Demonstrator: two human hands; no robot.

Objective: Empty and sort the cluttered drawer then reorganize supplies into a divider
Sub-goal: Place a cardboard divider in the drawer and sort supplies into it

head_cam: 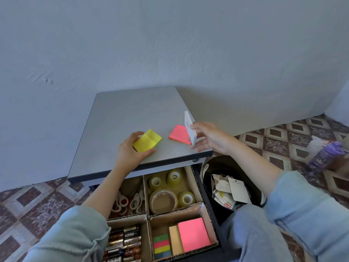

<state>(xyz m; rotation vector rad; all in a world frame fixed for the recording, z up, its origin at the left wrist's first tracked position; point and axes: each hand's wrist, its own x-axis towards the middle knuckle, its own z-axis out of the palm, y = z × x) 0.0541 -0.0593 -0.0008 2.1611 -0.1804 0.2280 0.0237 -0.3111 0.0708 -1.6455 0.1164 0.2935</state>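
The left hand [128, 151] grips a yellow pad [148, 140] lying on the grey surface [122, 114], fingers behind it and thumb in front; the right hand [207, 138] holds a white pack [189, 127] upright on its edge, thumb on top, just beside a pink pad [178, 134] that lies flat. Below, the drawer [210, 212] stands open; its cardboard divider [146, 195] keeps scissors [130, 202] back left, tape [163, 198] back right, batteries [125, 242] front left and notes [193, 234] front right. A black bin [213, 163] of paper scraps stands to the right of the drawer.
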